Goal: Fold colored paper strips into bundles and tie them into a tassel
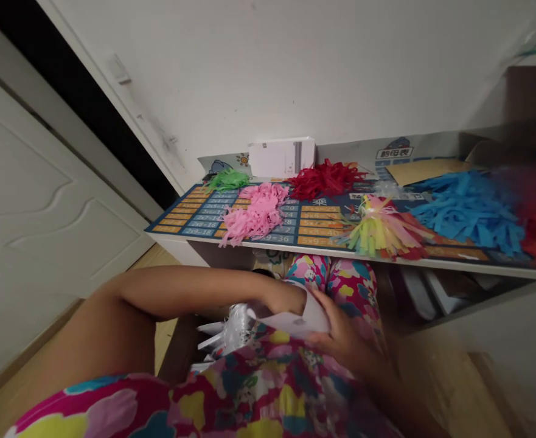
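- The desk (180, 211) is bearing shredded-strip bundles beyond the knees.
- The white container (316, 311) is resting at the lap, its mouth gaping.
- The right hand (339, 328) is gripping its side, fingers and thumb parted around it.
- The left hand (286, 298) is reaching inside; its fingers are hiding, spread or pinching, I cannot tell.

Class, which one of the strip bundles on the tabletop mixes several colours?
The multicoloured bundle, directly left of the blue bundle in the picture: it shows yellow, pink and green strips together, whereas the others each look single-coloured.
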Demonstrator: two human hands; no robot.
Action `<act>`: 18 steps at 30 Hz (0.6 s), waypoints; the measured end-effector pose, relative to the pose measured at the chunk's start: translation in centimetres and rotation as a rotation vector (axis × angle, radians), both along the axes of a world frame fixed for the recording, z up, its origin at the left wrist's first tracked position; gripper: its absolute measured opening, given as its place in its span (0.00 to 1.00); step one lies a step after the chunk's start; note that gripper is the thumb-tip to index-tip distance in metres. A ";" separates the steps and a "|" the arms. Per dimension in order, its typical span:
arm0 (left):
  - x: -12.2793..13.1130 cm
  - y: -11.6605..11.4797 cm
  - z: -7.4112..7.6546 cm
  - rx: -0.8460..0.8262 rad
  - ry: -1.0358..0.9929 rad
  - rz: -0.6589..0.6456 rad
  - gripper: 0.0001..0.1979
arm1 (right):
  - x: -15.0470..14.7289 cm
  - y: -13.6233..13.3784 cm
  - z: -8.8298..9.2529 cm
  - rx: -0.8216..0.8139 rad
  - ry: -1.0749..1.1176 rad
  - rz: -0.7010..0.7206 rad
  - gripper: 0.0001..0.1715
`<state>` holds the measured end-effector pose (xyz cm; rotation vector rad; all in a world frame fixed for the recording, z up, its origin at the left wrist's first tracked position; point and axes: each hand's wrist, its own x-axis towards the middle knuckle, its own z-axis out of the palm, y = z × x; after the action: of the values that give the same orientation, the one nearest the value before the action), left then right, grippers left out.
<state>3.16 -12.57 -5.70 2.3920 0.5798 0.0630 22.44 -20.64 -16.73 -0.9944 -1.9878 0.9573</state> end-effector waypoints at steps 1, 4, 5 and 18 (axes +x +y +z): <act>-0.1 0.4 0.6 -0.057 0.033 -0.041 0.13 | 0.0 0.0 0.1 -0.021 0.023 -0.050 0.48; -0.6 1.1 2.6 -0.213 0.104 -0.115 0.15 | 0.1 -0.1 0.8 -0.109 0.016 -0.146 0.41; -0.8 1.0 3.2 -0.260 0.104 -0.126 0.16 | 0.1 -0.2 1.0 -0.114 0.006 -0.160 0.40; -1.7 0.6 5.6 -0.426 0.100 -0.008 0.16 | -1.1 0.3 1.1 0.013 -0.018 -0.148 0.34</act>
<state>1.47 -11.94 -0.06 1.9902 0.5657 -0.1685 21.38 -20.30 -15.66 -1.1298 -1.9028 0.8561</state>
